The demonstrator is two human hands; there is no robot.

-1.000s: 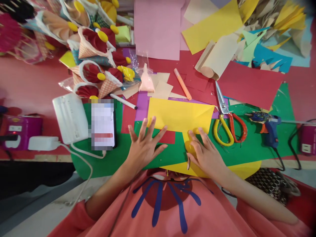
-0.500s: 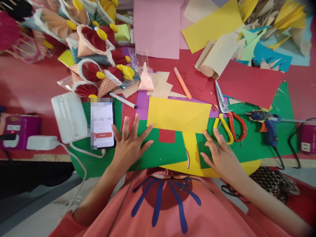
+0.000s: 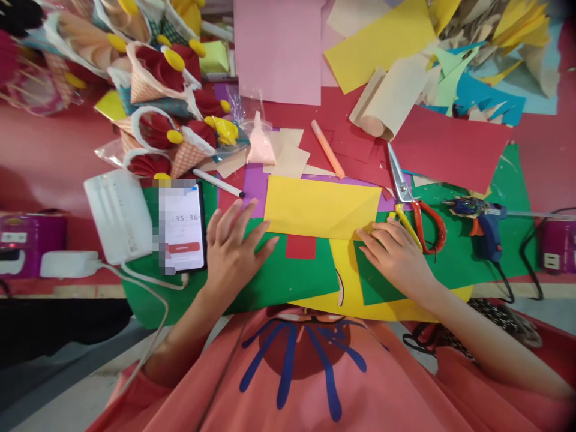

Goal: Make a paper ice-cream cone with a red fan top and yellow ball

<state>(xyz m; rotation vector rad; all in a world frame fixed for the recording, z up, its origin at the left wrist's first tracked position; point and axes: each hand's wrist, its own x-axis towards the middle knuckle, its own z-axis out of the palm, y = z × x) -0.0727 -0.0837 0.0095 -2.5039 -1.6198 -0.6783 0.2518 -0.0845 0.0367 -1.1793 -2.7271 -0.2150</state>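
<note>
A yellow paper rectangle [image 3: 320,207] lies flat in front of me, over green and purple sheets. My left hand [image 3: 236,252] rests at its left side with fingers spread, the tips close to the paper's left edge. Fingers extended, my right hand [image 3: 393,255] lies at the paper's lower right corner and covers part of the yellow-and-red-handled scissors [image 3: 402,186]. Neither hand grips anything. A small red paper square [image 3: 300,246] shows just below the yellow piece. Left of my left hand lies a phone [image 3: 182,231] with a running timer.
A blue glue gun [image 3: 488,225] lies at the right. Wrapped paper-flower cones [image 3: 153,78] crowd the upper left. An orange marker [image 3: 327,149], a white pen [image 3: 219,183] and a rolled beige paper [image 3: 391,99] lie beyond the yellow piece. A white power bank [image 3: 117,216] is cabled beside the phone.
My right hand has shifted left onto the yellow paper's lower right corner, its fingers closer together. My left hand's fingers have drawn slightly closer together. The whole view has shifted a little.
</note>
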